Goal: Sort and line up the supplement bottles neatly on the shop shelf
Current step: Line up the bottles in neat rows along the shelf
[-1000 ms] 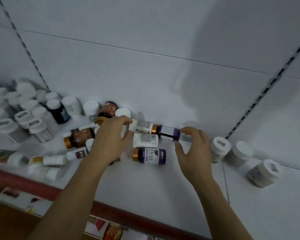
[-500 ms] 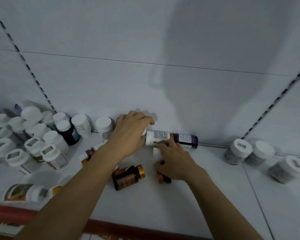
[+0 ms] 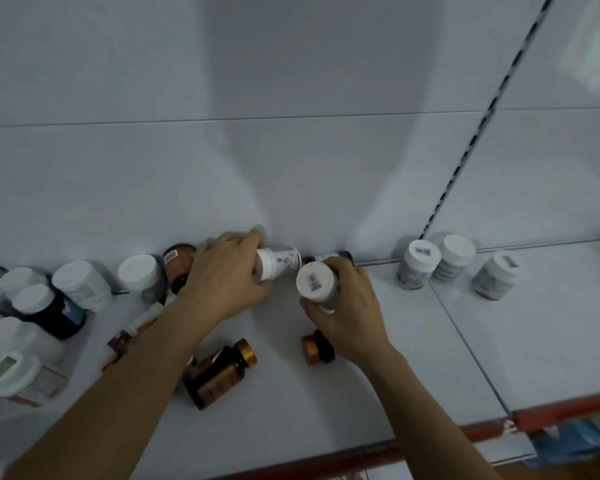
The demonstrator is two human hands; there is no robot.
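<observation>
SORTING THE SHELF: Two bare hands work the middle of a white shop shelf [image 3: 326, 410], where supplement bottles lie jumbled between groups that already stand upright.

The left hand [image 3: 229, 278] reaches to the back panel [image 3: 291, 168] and grips a toppled white bottle [image 3: 281, 264] lying on its side with its white cap toward the camera. Its fingers [image 3: 239, 240] are curled over the top of the bottle, a grip that looks meant for tipping it onto its base.

The right hand [image 3: 350, 313] holds a second white bottle [image 3: 316, 284] just beside the first, stickered cap up. Its fingers [image 3: 349, 273] are wrapped round the bottle's far side. Whether the base rests on the shelf cannot be told, as the hand hides it. The two bottles appear to be a matching pair, probably being brought together.

A purple bottle [image 3: 338, 254] lies behind them against the back panel. Near the right wrist a gold-capped purple bottle [image 3: 314, 349] lies on its side, and an amber bottle [image 3: 219, 372] lies by the left forearm — both untouched, likely the next to be stood up.

To the right three white jars [image 3: 456, 258] stand in a loose row. To the left white-capped bottles [image 3: 80, 285] and a dark bottle [image 3: 54, 315] stand crowded, with a brown bottle [image 3: 179, 261] at the back.
</observation>
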